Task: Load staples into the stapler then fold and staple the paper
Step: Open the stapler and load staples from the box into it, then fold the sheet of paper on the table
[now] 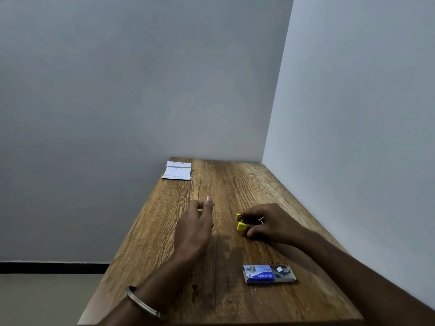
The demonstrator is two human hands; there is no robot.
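A small yellow and black stapler (242, 222) rests on the wooden table (223, 184), its yellow end pointing left and its jaws apart. My right hand (270, 223) grips its back half. My left hand (196, 225) hovers over the table to the stapler's left, thumb up and fingers loosely curled, holding nothing that I can see. A blue staple box (268, 274) lies slid partly open near the front right, with staples showing in its tray. The white folded paper (177, 170) lies at the far left corner of the table.
Grey walls close the table in at the back and along the right side. The table's left edge drops to a floor with a black skirting strip (51, 268). A metal bangle (143, 302) circles my left wrist.
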